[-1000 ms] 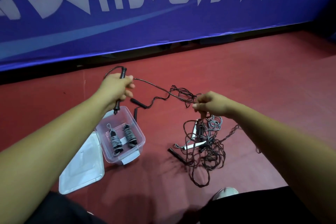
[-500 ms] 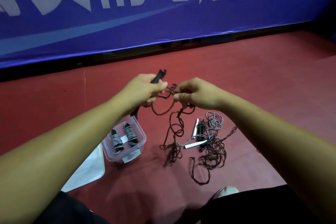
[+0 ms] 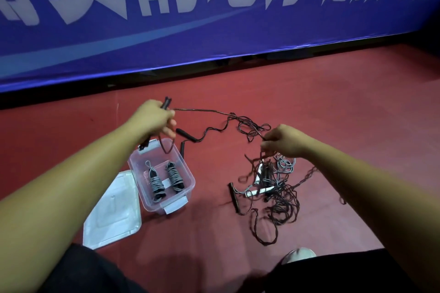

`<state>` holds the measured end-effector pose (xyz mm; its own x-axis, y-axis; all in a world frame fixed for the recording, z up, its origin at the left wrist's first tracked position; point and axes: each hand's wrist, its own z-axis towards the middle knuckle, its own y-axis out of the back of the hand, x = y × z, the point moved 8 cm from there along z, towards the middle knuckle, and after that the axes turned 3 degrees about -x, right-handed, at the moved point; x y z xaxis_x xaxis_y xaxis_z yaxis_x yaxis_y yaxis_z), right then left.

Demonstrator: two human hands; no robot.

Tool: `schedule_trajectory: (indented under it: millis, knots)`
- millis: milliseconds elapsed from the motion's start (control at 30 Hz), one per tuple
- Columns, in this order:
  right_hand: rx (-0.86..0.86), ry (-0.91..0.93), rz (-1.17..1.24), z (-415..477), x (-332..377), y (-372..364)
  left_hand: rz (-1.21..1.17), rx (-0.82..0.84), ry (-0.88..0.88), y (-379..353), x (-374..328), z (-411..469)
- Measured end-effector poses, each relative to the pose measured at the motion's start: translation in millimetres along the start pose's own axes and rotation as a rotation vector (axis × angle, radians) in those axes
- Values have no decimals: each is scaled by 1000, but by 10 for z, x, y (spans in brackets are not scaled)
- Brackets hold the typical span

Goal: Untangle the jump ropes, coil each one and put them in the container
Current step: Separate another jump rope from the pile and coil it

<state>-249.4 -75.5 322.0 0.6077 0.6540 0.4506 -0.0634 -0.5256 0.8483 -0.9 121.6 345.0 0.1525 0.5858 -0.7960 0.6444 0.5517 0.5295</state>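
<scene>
Left hand grips handle, right hand pinches rope above tangle, container and lid nearby

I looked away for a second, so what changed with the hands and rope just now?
The hands drew apart: the left hand pulled the handle leftward, and the right hand carried its pinched rope rightward and down, stretching it between them. Both kept their grip. Container and lid stayed put.

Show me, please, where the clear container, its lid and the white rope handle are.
clear container [image 3: 139, 185]: head view, on its left wall.
lid [image 3: 112, 216]: head view, on its flat middle.
white rope handle [image 3: 259, 191]: head view, on the middle of its shaft.
</scene>
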Motion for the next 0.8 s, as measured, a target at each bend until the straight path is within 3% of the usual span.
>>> schedule_trajectory:
  millis: [67, 133, 267, 333, 433, 500, 567, 667, 733, 800]
  knots:
    - [-18, 42, 46, -19, 217, 78, 466, 26, -104, -63, -48, -42]
    - [1, 83, 26, -37, 451, 105, 633, -9, -258, -147, -226, -144]
    - [71, 160, -26, -122, 885, 39, 240, 28, -481, -337, -622, -423]
    - [80, 205, 4, -166, 1073, 38, 172, 164, -540, -500, -709, -546]
    - [19, 233, 116, -200, 1216, 156, 209, 412, -456, -746, -599, -648]
    - [-8, 233, 162, -213, 1206, 242, 103, 442, -427, -755, -570, -628]
    - [7, 226, 233, -218, 1148, 266, 25, 360, -451, -673, -620, -579]
    - [-5, 201, 171, -135, 911, 193, -189, 78, -357, -292, -669, -384]
    - [24, 94, 108, -49, 573, 66, -389, -99, -264, 120, -572, -221]
    - [77, -24, 100, -14, 220, -53, -439, -190, -200, 401, -371, -101]
